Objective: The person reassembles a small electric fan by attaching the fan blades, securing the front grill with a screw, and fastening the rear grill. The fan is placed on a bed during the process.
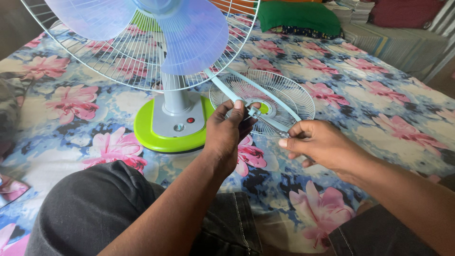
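Observation:
A table fan with pale blue blades (189, 38), a rear wire guard (118, 66) and a green-and-grey base (166, 125) stands on a floral bedsheet. The loose front wire guard (279, 95) lies flat on the bed to its right. My left hand (230, 128) pinches the end of a light blue plastic rim band (227, 90) at its clasp. My right hand (317, 144) grips a thin screwdriver (272, 125) whose tip meets that clasp.
The bedsheet (379, 104) is blue with pink flowers. A green pillow (298, 16) and stacked books (355, 9) sit at the far edge. My knees in dark trousers (104, 204) fill the foreground. Grey fabric lies at the left edge (9, 109).

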